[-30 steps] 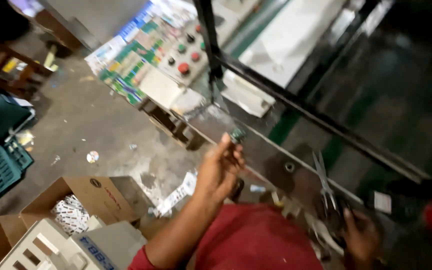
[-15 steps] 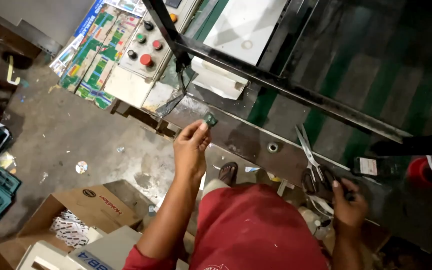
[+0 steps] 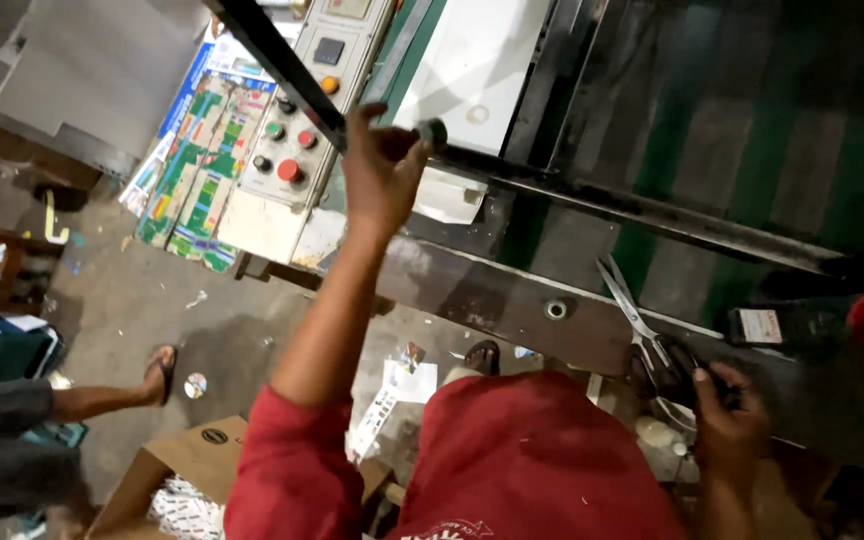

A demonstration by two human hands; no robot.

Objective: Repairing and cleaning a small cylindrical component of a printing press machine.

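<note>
Head view: the left hand is raised to the machine's dark bar, pinching a small dark round part, hard to identify. The right hand closes on the scissors handles, hiding them; the blades lie on the worktop.

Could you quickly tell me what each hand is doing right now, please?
Left hand: raised at the dark machine bar, grip closed on a small dark round piece.
Right hand: grip closed around the scissors handles on the machine ledge.
</note>
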